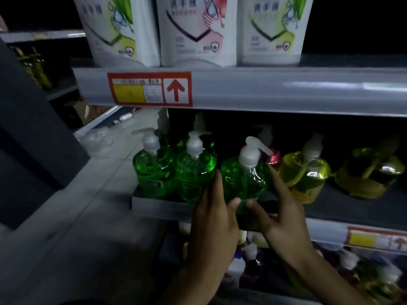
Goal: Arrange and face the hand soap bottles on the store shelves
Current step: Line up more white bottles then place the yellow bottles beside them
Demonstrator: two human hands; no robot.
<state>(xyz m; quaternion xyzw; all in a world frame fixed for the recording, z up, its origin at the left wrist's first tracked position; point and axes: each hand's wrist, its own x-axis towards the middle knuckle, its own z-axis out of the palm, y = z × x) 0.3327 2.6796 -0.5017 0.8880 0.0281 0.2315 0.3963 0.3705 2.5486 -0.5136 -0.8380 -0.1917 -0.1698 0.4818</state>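
1. A green hand soap bottle (242, 181) stands at the middle of the frame, at the front edge of the middle shelf (352, 209). Its long axis is upright.
2. Its white pump head (251, 154) is on top, with the spout pointing toward the right of the frame and slightly up.
3. The left hand (212, 219) holds the bottle's left side, fingers laid up along it and thumb across the lower front.
4. The right hand (284, 223) holds the right side, fingers reaching behind it and thumb meeting the front near the other thumb.
5. Left of it, two more green pump bottles (154, 172) stand upright side by side at the shelf's left end, with further ones dimly seen behind.
6. A pink-red bottle (273, 158) stands just behind the held one.
7. To the right stands a yellow soap bottle (306, 175), and a blurred yellow one (370, 175) is farther right.
8. On the upper shelf (286, 89) stand three refill pouches (198, 31) facing forward; a red-bordered price tag (149, 89) with an up arrow sits on its rail.
9. The lower shelf holds mixed bottles (253, 263), too dark to tell apart.
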